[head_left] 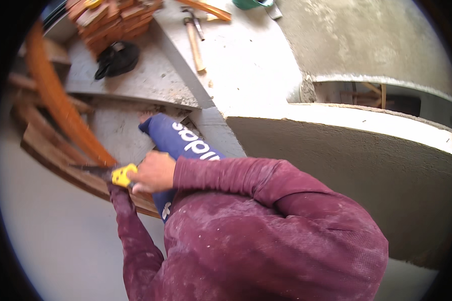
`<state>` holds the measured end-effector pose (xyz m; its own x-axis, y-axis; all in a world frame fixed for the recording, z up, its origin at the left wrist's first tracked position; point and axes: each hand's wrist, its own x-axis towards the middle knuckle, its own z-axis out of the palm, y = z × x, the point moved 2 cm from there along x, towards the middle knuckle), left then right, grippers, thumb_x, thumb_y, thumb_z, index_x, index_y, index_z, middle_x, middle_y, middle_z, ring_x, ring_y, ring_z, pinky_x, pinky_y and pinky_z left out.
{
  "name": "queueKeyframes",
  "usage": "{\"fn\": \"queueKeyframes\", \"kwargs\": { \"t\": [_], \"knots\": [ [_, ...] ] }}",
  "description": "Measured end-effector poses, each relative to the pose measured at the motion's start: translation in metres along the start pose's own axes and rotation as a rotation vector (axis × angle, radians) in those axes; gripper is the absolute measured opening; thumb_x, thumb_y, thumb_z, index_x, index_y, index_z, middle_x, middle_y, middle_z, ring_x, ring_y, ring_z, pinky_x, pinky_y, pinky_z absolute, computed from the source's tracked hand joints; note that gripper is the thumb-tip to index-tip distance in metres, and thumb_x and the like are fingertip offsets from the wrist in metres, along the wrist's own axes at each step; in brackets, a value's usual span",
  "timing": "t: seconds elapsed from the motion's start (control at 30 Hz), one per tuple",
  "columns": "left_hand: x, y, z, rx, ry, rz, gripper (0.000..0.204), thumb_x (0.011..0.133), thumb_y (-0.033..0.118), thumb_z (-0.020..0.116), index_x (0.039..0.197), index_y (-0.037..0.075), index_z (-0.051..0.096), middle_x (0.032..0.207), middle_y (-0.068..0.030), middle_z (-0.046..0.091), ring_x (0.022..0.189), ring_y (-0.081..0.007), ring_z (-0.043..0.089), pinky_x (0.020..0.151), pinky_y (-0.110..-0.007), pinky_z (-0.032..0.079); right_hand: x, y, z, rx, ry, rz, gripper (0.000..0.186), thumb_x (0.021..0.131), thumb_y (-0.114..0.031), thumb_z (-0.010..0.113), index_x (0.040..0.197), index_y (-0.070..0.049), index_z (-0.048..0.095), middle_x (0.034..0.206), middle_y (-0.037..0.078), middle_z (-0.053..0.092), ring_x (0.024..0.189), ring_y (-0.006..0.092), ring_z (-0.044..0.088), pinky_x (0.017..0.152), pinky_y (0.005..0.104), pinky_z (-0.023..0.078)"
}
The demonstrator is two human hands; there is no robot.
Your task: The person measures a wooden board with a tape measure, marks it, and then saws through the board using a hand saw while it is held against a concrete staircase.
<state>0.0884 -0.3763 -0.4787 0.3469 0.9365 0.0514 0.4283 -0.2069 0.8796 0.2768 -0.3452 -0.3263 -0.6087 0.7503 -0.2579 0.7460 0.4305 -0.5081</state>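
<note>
My right hand (pixel 154 173) is closed around the yellow handle of a handsaw (pixel 123 176). The saw's dark blade (pixel 89 171) points left and lies across the wooden boards, close to the lower end of a long orange-brown plank (pixel 68 108). My left forearm (pixel 128 215) reaches up from below to just under the saw handle. The left hand itself is hidden behind the saw and the boards, so its fingers do not show. Stacked brown boards (pixel 60 158) run beneath the blade. My leg in blue trousers (pixel 178 140) is bent beside them.
Red bricks (pixel 113 25) are piled at the far left, with a black cloth bag (pixel 118 60) in front. Two hammers (pixel 193 42) lie on the pale concrete ledge (pixel 241 60). Behind them are a piece of orange wood (pixel 206 9) and a green bucket (pixel 251 4). A curved wall (pixel 336 155) stands right.
</note>
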Motion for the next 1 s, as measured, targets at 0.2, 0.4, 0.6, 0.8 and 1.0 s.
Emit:
{"fn": "queueKeyframes", "kwargs": {
  "t": [0.2,0.4,0.6,0.8,1.0],
  "knots": [
    [0.020,0.013,-0.011,0.070,-0.238,0.086,0.007,0.077,0.013,0.058,0.082,0.010,0.063,0.074,-0.0084,0.061,0.066,-0.0284,0.059,0.059,-0.039,0.045,-0.008,0.003,0.005,0.138,-0.042,0.027,0.038,0.078,-0.042,0.068,0.102,-0.014,0.058,0.065,0.004,0.063,0.064,0.0247,0.064,0.067,0.0373,0.038],
    [0.053,0.002,0.014,0.144,-0.331,0.087,0.007,0.077,0.012,0.058,0.082,0.010,0.062,0.074,-0.0083,0.061,0.066,-0.0282,0.058,0.059,-0.039,0.044,0.006,0.007,0.050,0.162,-0.068,0.088,0.020,0.080,-0.033,0.062,0.095,-0.020,0.061,0.071,0.001,0.064,0.073,0.0237,0.066,0.073,0.0440,0.038],
    [0.074,-0.010,-0.010,0.278,-0.411,0.185,0.007,0.077,0.012,0.058,0.082,0.010,0.062,0.074,-0.0083,0.061,0.067,-0.0281,0.058,0.059,-0.039,0.043,0.033,0.005,0.056,0.211,-0.043,-0.001,0.033,0.075,-0.045,0.066,0.101,-0.025,0.063,0.093,0.000,0.066,0.102,0.0284,0.057,0.085,0.0496,0.040],
    [0.068,-0.011,-0.010,0.340,-0.477,0.265,0.007,0.076,0.012,0.058,0.082,0.010,0.061,0.074,-0.0082,0.060,0.067,-0.0279,0.057,0.059,-0.039,0.043,-0.063,0.014,0.010,0.499,0.456,0.200,0.090,0.076,-0.045,0.069,0.145,-0.005,0.026,0.100,0.026,0.063,0.085,0.0373,0.064,0.083,0.0474,0.049],
    [0.048,-0.016,-0.020,0.406,-0.517,0.287,0.007,0.076,0.012,0.057,0.081,0.010,0.061,0.074,-0.0082,0.060,0.067,-0.0278,0.057,0.059,-0.039,0.042,-0.209,0.117,0.121,1.302,1.253,0.951,0.088,0.086,-0.016,0.057,0.147,0.000,-0.004,0.071,0.020,0.064,0.048,0.0226,0.059,0.044,0.0366,0.049]
  ]
}}
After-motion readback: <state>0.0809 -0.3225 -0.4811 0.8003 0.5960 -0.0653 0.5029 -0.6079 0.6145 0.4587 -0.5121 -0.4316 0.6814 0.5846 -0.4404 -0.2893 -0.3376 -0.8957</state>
